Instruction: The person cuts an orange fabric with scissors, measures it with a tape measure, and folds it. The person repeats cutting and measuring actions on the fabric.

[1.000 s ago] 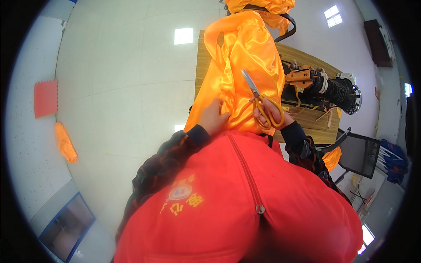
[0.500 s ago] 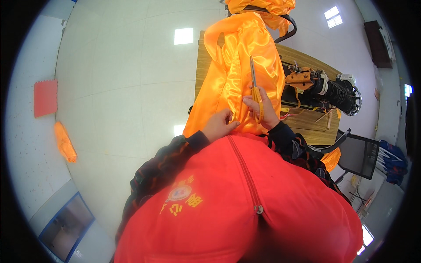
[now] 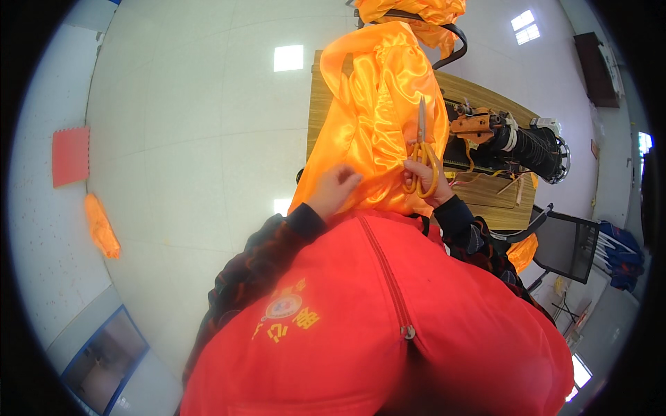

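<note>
A pair of scissors (image 3: 421, 126) with yellow handles is in my right hand (image 3: 439, 188), its blades together and pointing away from me. Beneath the blades, glossy orange satin cloth (image 3: 378, 104) lies in folds over the table and hangs toward my lap. My left hand (image 3: 334, 188) is over the cloth's left near part, fingers curled and thumb brought close to them. Whether something small, such as a thread, is between those fingertips cannot be made out.
On the wood-grain table (image 3: 479, 208), right of the cloth, stands a sewing machine (image 3: 517, 139) with a black body. A black mesh chair (image 3: 567, 244) is at the right. More orange cloth (image 3: 416, 8) drapes a chair at the far end; another orange piece (image 3: 103, 225) lies left.
My left hand has moved slightly left and away from the cloth's middle. The scissors have shifted right, turned more upright, and their yellow handles are spread wider to view.
</note>
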{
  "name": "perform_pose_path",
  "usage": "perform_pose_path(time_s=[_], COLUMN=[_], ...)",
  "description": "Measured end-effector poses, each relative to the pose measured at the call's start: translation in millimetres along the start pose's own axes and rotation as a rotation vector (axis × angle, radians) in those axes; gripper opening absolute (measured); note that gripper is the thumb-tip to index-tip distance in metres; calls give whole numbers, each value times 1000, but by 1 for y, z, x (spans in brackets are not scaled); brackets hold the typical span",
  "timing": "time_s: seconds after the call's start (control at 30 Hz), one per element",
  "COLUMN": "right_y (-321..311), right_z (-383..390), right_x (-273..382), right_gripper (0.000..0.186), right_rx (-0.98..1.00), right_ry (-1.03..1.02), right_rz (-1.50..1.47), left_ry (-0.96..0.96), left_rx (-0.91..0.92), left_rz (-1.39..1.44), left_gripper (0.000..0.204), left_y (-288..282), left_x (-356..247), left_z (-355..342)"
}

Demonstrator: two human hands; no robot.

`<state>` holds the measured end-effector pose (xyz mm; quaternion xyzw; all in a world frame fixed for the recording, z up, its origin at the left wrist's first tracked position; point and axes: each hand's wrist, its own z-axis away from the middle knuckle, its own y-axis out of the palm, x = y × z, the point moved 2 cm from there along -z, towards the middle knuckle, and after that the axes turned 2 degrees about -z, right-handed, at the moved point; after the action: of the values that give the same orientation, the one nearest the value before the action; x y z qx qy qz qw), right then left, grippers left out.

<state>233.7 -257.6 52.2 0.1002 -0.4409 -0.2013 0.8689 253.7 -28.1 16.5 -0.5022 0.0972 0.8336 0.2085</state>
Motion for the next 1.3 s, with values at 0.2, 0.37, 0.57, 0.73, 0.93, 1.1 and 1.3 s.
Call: perform_pose_path(time_s=[0.2, 0.37, 0.57, 0.73, 0.93, 1.1, 1.3], right_y=[-26, -26, -56, -112, -173, -199, -209], right_z=[-2, 1, 26, 72, 138, 146, 125], right_x=[-8, -8, -15, -52, -74, -86, -80], right_gripper=[43, 42, 44, 48, 56, 54, 58], right_rx=[-57, -72, -159, -362, -836, -1000, -947], right_ry=[28, -6, -54, -275, -89, -14, 11], right_rz=[-59, -1, 399, 607, 981, 1098, 1047], left_ry=[84, 97, 77, 65, 49, 62, 67], left_rx=[-341, -439, -415, -409, -325, -321, -318], left_rz=[-245, -199, -312, -326, -240, -224, -312], left_gripper=[17, 23, 24, 27, 34, 28, 40], left_y=[-40, -50, -51, -47, -45, -43, -42], left_x=[26, 57, 69, 64, 63, 63, 52], left_z=[-13, -19, -20, -21, -26, -28, -26])
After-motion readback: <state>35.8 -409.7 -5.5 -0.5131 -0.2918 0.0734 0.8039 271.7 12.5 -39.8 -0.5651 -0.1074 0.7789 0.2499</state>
